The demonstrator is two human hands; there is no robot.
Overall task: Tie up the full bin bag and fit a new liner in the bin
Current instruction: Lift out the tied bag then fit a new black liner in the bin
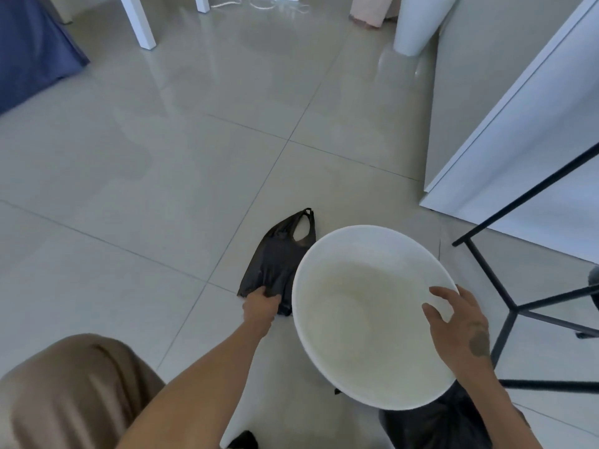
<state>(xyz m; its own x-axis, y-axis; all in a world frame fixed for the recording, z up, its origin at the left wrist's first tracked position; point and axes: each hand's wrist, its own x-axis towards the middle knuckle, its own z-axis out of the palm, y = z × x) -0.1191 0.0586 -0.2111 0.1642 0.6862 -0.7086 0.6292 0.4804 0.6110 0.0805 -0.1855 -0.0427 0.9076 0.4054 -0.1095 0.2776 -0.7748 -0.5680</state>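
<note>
A round white bin [327, 260] stands on the tiled floor at lower right, bare inside with no liner. A flat black liner bag [278, 254] with handle loops lies on the floor just left of the bin. My left hand [261, 307] pinches the liner's near bottom edge. My right hand [453, 322] hovers over the bin's right rim with its fingers spread, holding nothing. Below the bin, partly hidden by my right forearm, sits a bulging black bin bag [434, 422].
A black metal frame [505, 319] stands right of the bin. A white cabinet [531, 150] rises behind it. White table legs [137, 21], a blue cloth [29, 50] and a white vase-like base [418, 24] are farther back. My knee in brown fabric [71, 390] is at lower left.
</note>
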